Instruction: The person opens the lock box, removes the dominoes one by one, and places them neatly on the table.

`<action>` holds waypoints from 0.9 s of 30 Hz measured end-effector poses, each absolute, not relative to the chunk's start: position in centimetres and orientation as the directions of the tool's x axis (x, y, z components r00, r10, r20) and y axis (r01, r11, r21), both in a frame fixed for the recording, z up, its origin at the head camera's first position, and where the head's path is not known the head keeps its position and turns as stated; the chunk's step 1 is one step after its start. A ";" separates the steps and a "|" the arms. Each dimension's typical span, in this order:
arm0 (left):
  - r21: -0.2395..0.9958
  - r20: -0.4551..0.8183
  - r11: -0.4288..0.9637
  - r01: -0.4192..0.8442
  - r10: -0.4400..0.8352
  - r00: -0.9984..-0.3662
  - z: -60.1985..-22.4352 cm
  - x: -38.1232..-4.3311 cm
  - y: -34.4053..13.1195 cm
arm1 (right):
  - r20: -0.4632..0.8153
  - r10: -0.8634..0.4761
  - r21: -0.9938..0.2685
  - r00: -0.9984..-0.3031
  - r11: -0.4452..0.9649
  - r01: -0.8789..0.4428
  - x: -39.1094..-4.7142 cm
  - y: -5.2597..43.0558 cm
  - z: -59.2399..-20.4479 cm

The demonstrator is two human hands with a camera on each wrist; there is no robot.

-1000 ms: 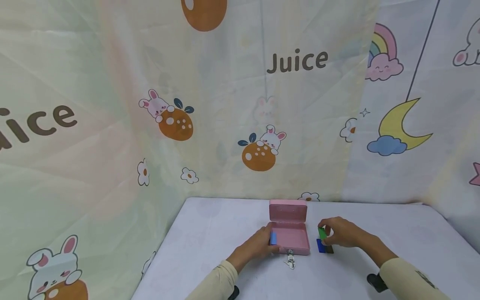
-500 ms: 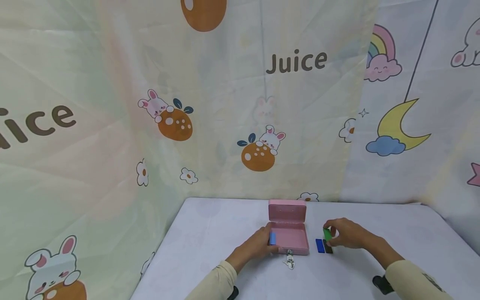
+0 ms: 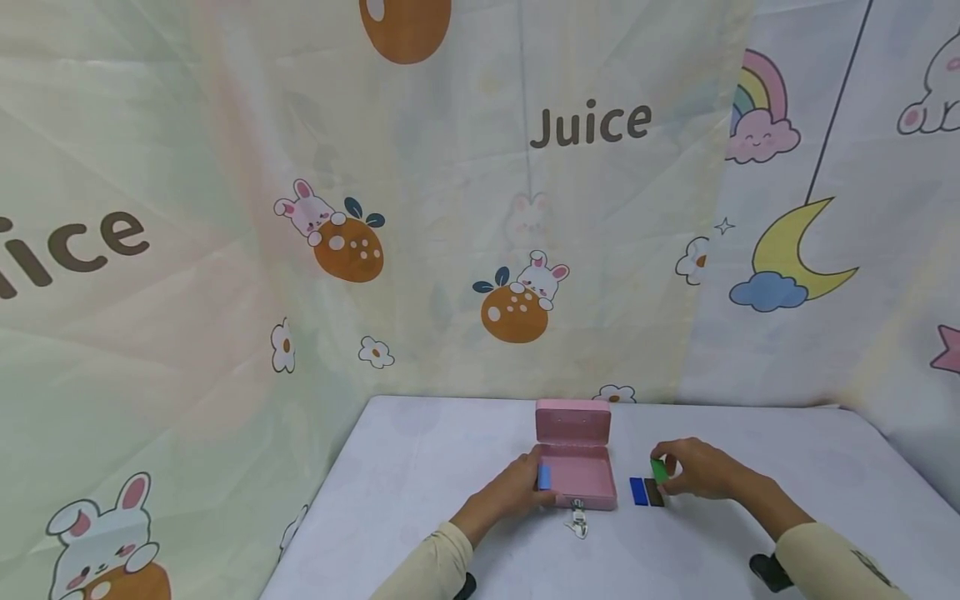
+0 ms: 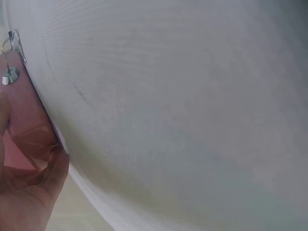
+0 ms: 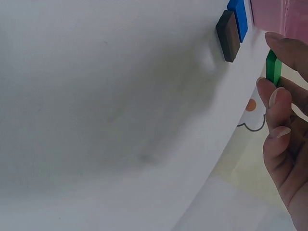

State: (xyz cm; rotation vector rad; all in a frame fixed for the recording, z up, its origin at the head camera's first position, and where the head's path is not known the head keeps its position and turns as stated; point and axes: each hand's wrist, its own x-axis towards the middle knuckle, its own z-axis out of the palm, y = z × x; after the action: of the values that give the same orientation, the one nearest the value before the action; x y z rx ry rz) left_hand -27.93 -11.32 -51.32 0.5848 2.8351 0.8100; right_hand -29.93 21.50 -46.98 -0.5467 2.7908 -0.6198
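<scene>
My left hand (image 3: 513, 487) grips the left side of a pink metal box (image 3: 581, 502), its thumb at the front corner. The box's lid (image 3: 573, 422) stands raised at the back. Inside, along the left wall, is a light blue block (image 3: 544, 477). In my right hand (image 3: 701, 468), thumb and fingertips pinch a green block (image 5: 273, 67). It is held above the table, just behind a dark brown block (image 5: 228, 36). A blue block (image 3: 638, 492) lies flat beside the brown one, right of the box.
A small key set (image 3: 577, 523) hangs from the front lock of the box onto the white table (image 3: 435, 433). Printed cloth walls (image 3: 420, 250) stand behind and to the sides of the table.
My right hand has shifted right with the green block, away from over the blue and brown blocks, which now show more fully. The left hand stays on the box.
</scene>
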 end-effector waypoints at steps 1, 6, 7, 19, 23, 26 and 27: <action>0.531 -0.022 0.781 0.330 0.402 -0.915 -51.3 -27.9 -11.3 | -0.141 -0.403 -0.445 -0.904 0.842 -0.306 -29.9 21.6 -47.0; 0.527 -0.020 0.781 0.334 0.405 -0.914 -51.5 -28.0 -11.4 | -0.151 -0.388 -0.449 -0.909 0.846 -0.286 -29.9 21.8 -47.3; 0.527 -0.021 0.782 0.334 0.404 -0.914 -51.5 -28.0 -11.4 | -0.156 -0.383 -0.451 -0.911 0.848 -0.279 -29.9 21.8 -47.3; 0.514 -0.008 0.782 0.353 0.415 -0.910 -52.1 -28.1 -11.5 | -0.179 -0.370 -0.464 -0.912 0.849 -0.253 -29.6 21.9 -47.4; 0.517 -0.005 0.780 0.352 0.413 -0.911 -52.0 -28.1 -11.4 | -0.185 -0.364 -0.463 -0.913 0.852 -0.245 -29.6 22.1 -47.6; 0.515 -0.007 0.783 0.348 0.410 -0.912 -52.0 -28.2 -11.4 | -0.197 -0.358 -0.467 -0.913 0.853 -0.233 -29.6 22.2 -47.8; 0.514 -0.009 0.784 0.348 0.410 -0.912 -52.0 -28.1 -11.4 | -0.203 -0.356 -0.467 -0.912 0.854 -0.230 -29.6 22.2 -47.8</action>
State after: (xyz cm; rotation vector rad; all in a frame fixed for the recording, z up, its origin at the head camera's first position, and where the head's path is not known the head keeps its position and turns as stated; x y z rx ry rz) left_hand -28.15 -11.35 -51.98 0.6087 2.8530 0.7867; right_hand -29.60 22.21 -47.84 -0.4439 2.7469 -0.6416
